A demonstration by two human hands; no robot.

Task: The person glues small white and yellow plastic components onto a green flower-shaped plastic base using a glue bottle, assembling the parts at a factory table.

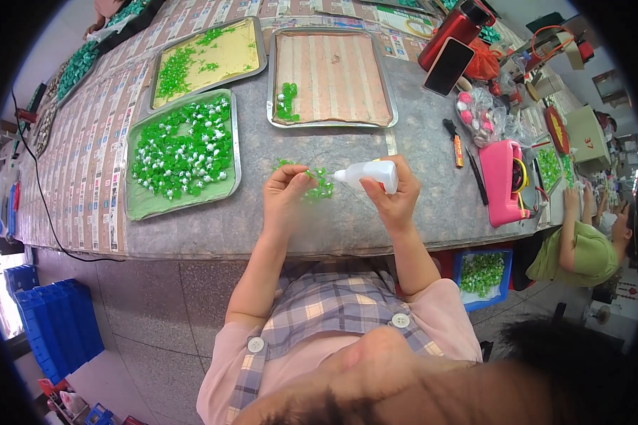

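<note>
Bottle (370,173), white, lies sideways in the right hand (393,195) at frame centre, nozzle aimed left at a green bead (309,174) pinched in the left hand (285,190). Both grips are closed. Loose beads (322,188) wait beneath on the bench (418,205).

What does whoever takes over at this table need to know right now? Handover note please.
Left hand: pinches a small green piece between its fingertips.
Right hand: holds a white squeeze bottle, nozzle aimed at that piece.
Loose green pieces lie on the table under the hands.
Done, apparently: green tray full of green-and-white pieces.
Left: the loose pile, plus a small green cluster on the striped tray.
</note>
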